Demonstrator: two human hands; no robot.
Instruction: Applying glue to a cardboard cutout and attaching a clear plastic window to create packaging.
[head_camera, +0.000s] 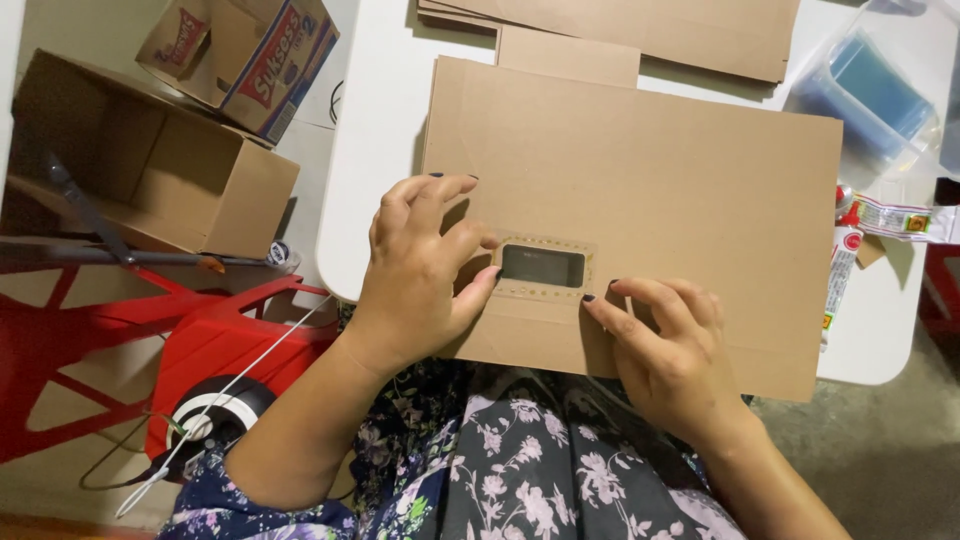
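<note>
A flat brown cardboard sheet (650, 190) lies on the white table (375, 110), its near edge hanging over my lap. A small rectangular window with a clear film patch (543, 266) sits near that edge. My left hand (420, 270) presses on the cardboard at the window's left side, thumb against the patch. On the window's right side my right hand (665, 345) rests on the sheet, index fingertip at the patch's lower right corner. Neither hand grips anything.
More flat cardboard sheets (640, 30) are stacked at the table's far edge. A clear bag of blue film (865, 90) and a glue tube (838, 275) lie at the right. An open cardboard box (140, 165), a red stool (215, 345) and a tape roll (215, 410) stand left.
</note>
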